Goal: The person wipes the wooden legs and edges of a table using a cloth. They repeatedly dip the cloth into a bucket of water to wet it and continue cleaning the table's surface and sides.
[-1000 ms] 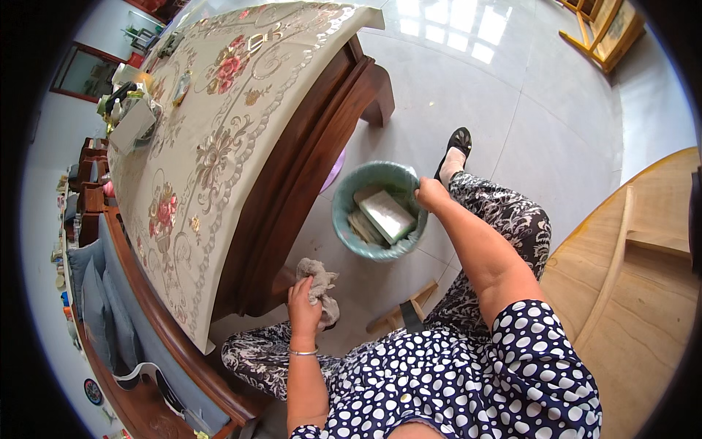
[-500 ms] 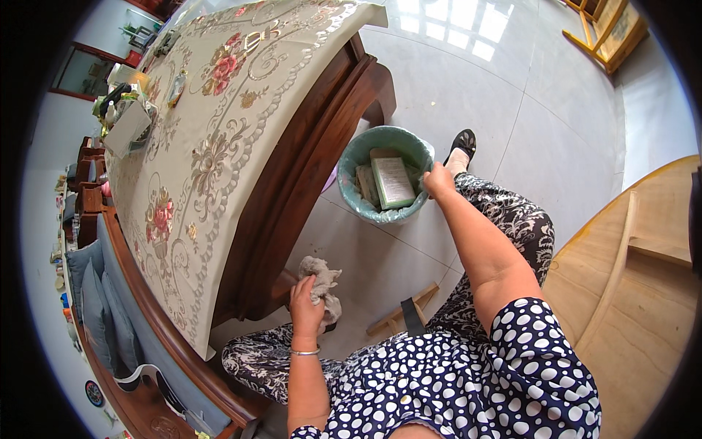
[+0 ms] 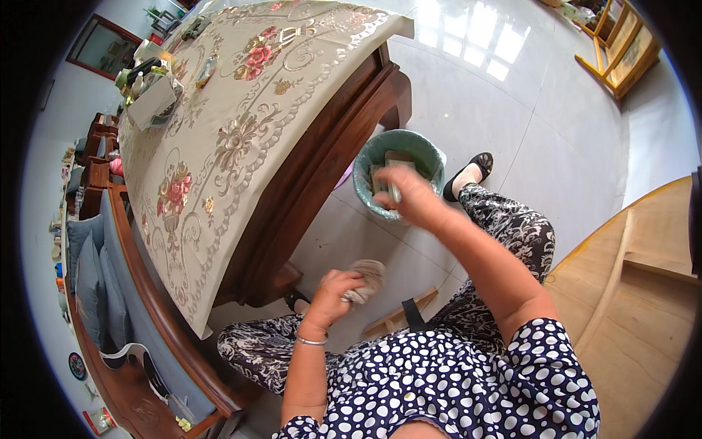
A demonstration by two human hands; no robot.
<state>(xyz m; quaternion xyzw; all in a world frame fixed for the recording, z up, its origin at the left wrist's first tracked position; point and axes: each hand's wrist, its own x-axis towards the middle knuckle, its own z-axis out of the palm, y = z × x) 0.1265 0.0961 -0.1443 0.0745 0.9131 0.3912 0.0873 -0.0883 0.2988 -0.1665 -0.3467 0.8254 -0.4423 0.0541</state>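
My left hand (image 3: 331, 296) is closed around a bunched grey-beige cloth (image 3: 368, 279), held above the floor beside the table leg. My right hand (image 3: 411, 194) is over the near side of a green round bin (image 3: 361, 174) and is blurred by motion. Its thumb and fingers look curved and apart. A pale green-and-white box (image 3: 399, 156) stands inside the bin, partly covered by this hand, so contact with it is unclear.
A dark wooden table with a flowered cloth (image 3: 241, 146) fills the left. Beside it is a wooden sofa with grey-blue cushions (image 3: 91, 293). A light wooden round panel (image 3: 621, 307) leans at the right. A wooden chair (image 3: 621, 51) stands far right.
My right hand has left the bin's rim and moved left over its opening. My left hand has moved right with the cloth, now more bunched up. The view has shifted slightly.
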